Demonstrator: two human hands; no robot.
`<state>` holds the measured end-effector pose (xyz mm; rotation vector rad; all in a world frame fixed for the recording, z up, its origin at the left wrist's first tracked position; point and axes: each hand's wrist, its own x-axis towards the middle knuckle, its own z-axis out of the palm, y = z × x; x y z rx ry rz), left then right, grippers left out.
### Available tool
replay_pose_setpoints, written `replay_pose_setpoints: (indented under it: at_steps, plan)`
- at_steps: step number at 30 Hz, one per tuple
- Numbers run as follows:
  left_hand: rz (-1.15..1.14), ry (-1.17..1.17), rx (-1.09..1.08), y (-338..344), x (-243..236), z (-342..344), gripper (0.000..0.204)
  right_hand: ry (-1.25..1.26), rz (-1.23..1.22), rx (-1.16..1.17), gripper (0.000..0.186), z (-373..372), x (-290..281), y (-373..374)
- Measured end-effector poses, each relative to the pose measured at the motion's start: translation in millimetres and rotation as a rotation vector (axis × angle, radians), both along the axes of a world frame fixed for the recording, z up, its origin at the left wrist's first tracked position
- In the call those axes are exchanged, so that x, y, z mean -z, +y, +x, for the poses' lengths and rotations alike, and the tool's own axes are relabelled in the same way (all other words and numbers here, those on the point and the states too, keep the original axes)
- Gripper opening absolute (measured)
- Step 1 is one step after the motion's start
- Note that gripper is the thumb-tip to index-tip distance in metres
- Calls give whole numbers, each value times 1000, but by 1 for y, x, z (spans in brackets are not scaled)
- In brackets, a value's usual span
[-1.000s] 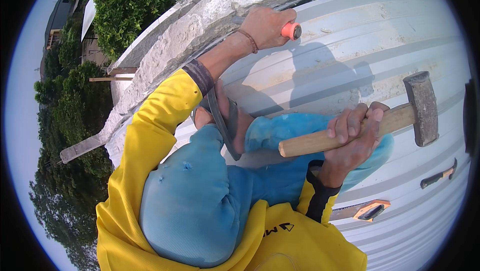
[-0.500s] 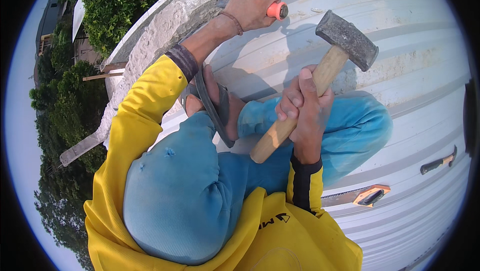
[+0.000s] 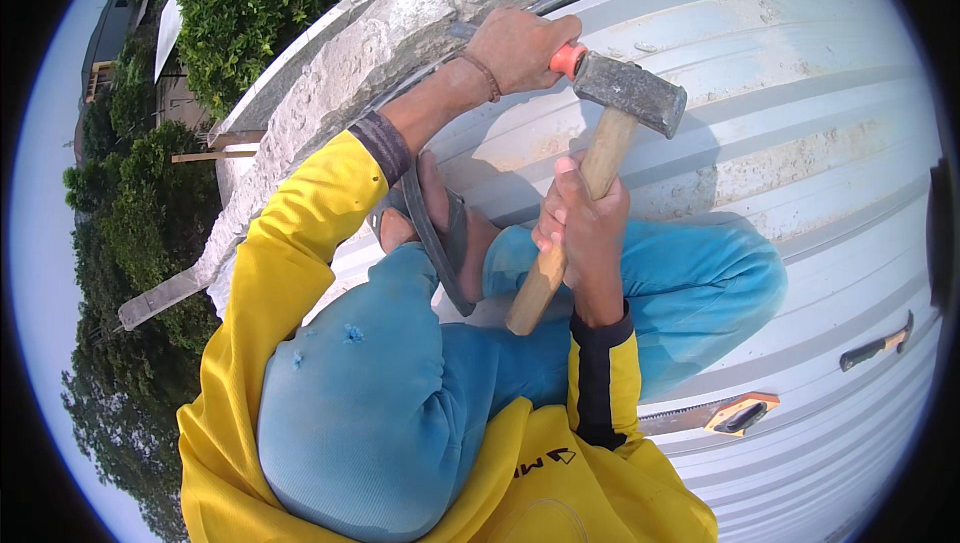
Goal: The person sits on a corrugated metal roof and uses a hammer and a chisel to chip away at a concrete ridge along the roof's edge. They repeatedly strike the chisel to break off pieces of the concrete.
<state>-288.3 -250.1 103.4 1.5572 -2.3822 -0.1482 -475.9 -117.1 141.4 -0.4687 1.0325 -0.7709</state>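
My left hand (image 3: 515, 51) is closed around a chisel with an orange-red grip (image 3: 563, 58), its dark shaft lying beside the concrete edge. My right hand (image 3: 585, 223) grips the wooden handle of a heavy hammer (image 3: 630, 95). The grey hammer head is at the chisel's end, overlapping it in view; whether they touch I cannot tell. Below them are my folded legs in blue trousers (image 3: 700, 273) and my sandalled foot (image 3: 445, 263), on white ribbed metal roofing (image 3: 800, 183).
A rough concrete edge (image 3: 330, 93) runs along the left and top. Beyond it are trees (image 3: 250, 33), a wooden stick (image 3: 210, 157) and buildings. A handsaw (image 3: 740, 413) and a smaller hammer (image 3: 875, 348) lie on the roofing at the right.
From a second ago, the hammer head has moved from the far right leftward and up to the chisel's end, with the handle now more upright. My left hand still holds the chisel.
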Motion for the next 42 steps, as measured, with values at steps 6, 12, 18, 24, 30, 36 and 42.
replay_pose_setpoints:
  at_steps: [6,12,18,24,30,36,42]
  plan:
    - [40,31,-106,7,-4,0,27,-122,-362,511,18,-64,-53,-13]
    - [20,49,-75,5,-5,-6,27,-370,-835,902,40,-163,-84,-62]
    - [43,49,-41,2,4,-1,26,-90,-51,200,16,2,-12,2]
    - [8,43,-64,5,-1,4,25,-62,-188,444,14,-40,-52,-5]
    - [38,43,-65,3,-1,-3,23,-308,-846,880,22,-158,-69,-60]
    - [41,50,-64,4,2,-1,27,-103,22,83,18,21,0,3]
    - [33,53,-88,7,3,7,26,-107,-271,406,17,-40,-55,-14]
